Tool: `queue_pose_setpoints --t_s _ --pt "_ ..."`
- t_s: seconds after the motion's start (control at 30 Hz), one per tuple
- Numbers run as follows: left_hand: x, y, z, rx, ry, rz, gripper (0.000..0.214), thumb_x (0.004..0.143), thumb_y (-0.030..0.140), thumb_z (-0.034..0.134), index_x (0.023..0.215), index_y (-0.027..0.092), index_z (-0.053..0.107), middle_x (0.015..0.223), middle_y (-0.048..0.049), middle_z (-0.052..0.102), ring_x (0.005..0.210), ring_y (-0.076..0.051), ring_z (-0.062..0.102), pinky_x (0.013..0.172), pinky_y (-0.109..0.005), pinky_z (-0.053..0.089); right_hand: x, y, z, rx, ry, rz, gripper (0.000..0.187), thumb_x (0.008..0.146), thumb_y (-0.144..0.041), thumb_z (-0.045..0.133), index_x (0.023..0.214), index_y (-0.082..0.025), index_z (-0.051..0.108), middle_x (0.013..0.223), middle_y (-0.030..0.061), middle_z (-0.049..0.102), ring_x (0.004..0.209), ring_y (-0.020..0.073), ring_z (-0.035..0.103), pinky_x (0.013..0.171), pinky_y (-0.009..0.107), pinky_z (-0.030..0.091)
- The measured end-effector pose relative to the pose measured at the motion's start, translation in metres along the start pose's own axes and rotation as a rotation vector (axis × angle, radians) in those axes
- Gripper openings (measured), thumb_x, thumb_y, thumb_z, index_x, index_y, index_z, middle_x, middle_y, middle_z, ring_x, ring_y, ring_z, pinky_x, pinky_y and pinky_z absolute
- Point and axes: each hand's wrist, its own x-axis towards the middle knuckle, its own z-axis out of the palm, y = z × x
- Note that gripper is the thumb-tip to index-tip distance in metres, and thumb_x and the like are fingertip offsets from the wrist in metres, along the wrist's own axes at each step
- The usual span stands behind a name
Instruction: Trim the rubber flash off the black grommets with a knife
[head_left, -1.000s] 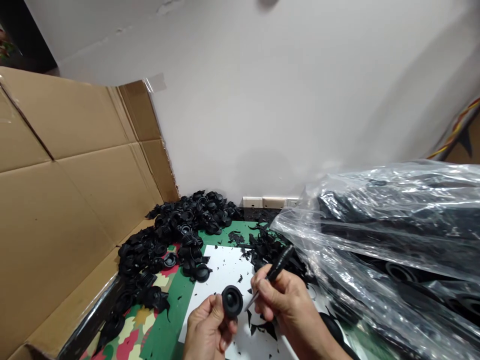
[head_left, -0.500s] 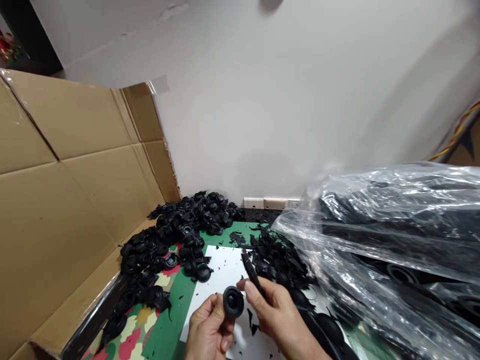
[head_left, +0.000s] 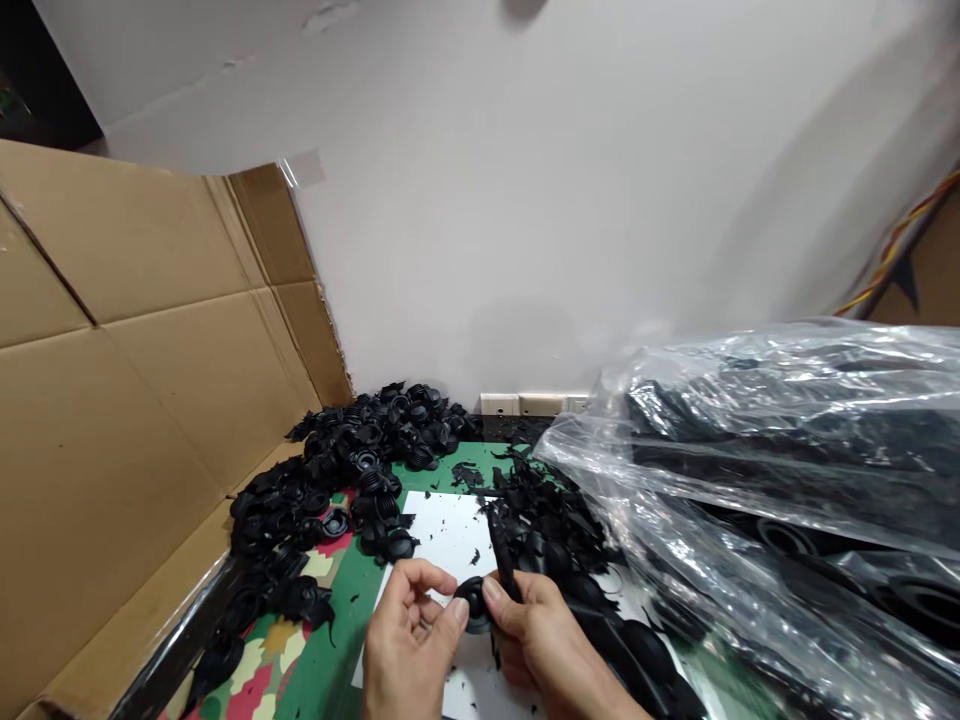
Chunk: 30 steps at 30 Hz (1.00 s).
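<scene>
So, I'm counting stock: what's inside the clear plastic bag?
Black ring-shaped parts show through the bag; glare and folds hide the rest, so no count is possible.

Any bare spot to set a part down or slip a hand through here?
Two: white sheet between the rubber-part pile and scrap heap, just beyond the left hand and right hand; green mat left of the left hand. Crowded: the pile along the cardboard, scraps and plastic bag at right.

We count one rubber cap [head_left: 474, 603], one black tool [head_left: 501, 550], one cardboard box [head_left: 135, 380], one plastic bag [head_left: 787, 470], one white sheet [head_left: 450, 535]; heaped caps [head_left: 360, 455] beyond counting.
</scene>
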Motion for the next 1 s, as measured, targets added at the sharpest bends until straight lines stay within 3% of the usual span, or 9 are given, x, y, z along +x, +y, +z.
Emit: queue_pose_setpoints --t_s 0.13,0.27,0.4,0.5,0.6,0.67,0.77,1.0 --pt "0.001 0.001 -0.002 0.189 -0.02 0.256 0.005 0.063 0.021 0.073 0.063 0.021 0.068 0.065 0.0001 0.063 0.056 -0.015 0.053 0.053 -0.021 0.043 -0.004 0.0 0.002 0.06 -0.021 0.014 0.043 0.059 -0.054 0.074 0.061 -0.016 0.054 0.042 -0.0095 0.036 0.036 0.0043 0.026 0.041 0.02 0.024" --pt "-0.004 0.004 0.005 0.246 0.059 0.358 0.012 0.065 0.014 0.071 0.059 0.025 0.071 0.061 -0.0022 0.066 0.057 -0.019 0.056 0.058 -0.024 0.042 -0.003 0.004 0.001 0.085 -0.014 0.002 0.044 0.058 -0.055 0.075 0.062 -0.017 0.053 0.042 -0.0103 0.035 0.035 0.0037 0.024 0.039 0.02 0.023" --pt "-0.008 0.006 0.012 0.241 0.089 0.334 0.013 0.063 0.015 0.073 0.059 0.027 0.074 0.065 -0.0054 0.069 0.063 -0.023 0.059 0.064 -0.026 0.044 0.005 0.009 0.0 0.087 0.015 -0.027 0.046 0.052 -0.056 0.077 0.059 -0.018 0.053 0.04 -0.01 0.034 0.036 0.0052 0.028 0.039 0.021 0.024" --pt "-0.005 0.002 0.01 0.384 0.061 0.268 0.008 0.062 0.019 0.073 0.057 0.025 0.072 0.059 -0.003 0.067 0.052 -0.019 0.056 0.052 -0.024 0.04 0.009 0.014 -0.001 0.086 0.03 -0.045 0.045 0.047 -0.054 0.079 0.056 -0.017 0.054 0.039 -0.0099 0.033 0.037 0.0062 0.03 0.04 0.021 0.024" --pt "0.001 -0.005 0.008 0.5 0.008 0.133 0.012 0.066 0.025 0.071 0.054 0.021 0.067 0.04 0.0038 0.051 0.036 -0.012 0.04 0.041 -0.023 0.028 0.009 0.017 -0.001 0.096 0.04 -0.059 0.044 0.048 -0.053 0.079 0.055 -0.017 0.055 0.037 -0.0107 0.031 0.037 0.006 0.028 0.04 0.021 0.022" --pt "0.005 -0.009 0.008 0.476 -0.023 0.051 0.015 0.067 0.027 0.069 0.055 0.019 0.065 0.036 0.0061 0.045 0.035 -0.01 0.035 0.04 -0.022 0.024 0.008 0.017 0.0 0.108 0.046 -0.063 0.044 0.047 -0.052 0.08 0.054 -0.017 0.054 0.037 -0.0106 0.031 0.037 0.006 0.028 0.04 0.021 0.022" --pt "0.006 -0.009 0.01 0.369 -0.067 -0.026 0.012 0.066 0.025 0.068 0.058 0.018 0.063 0.039 0.0059 0.048 0.037 -0.01 0.04 0.04 -0.021 0.027 0.007 0.014 0.0 0.131 0.046 -0.049 0.044 0.045 -0.05 0.081 0.053 -0.017 0.052 0.037 -0.0107 0.031 0.037 0.0058 0.028 0.04 0.021 0.022" --pt "0.005 0.001 0.014 0.222 -0.082 -0.096 0.005 0.061 0.019 0.066 0.058 0.016 0.063 0.043 0.0046 0.054 0.039 -0.011 0.049 0.038 -0.019 0.032 -0.007 -0.003 0.003 0.206 0.014 0.033 0.042 0.056 -0.047 0.078 0.059 -0.019 0.047 0.042 -0.016 0.02 0.036 0.0007 0.009 0.038 0.019 0.013"
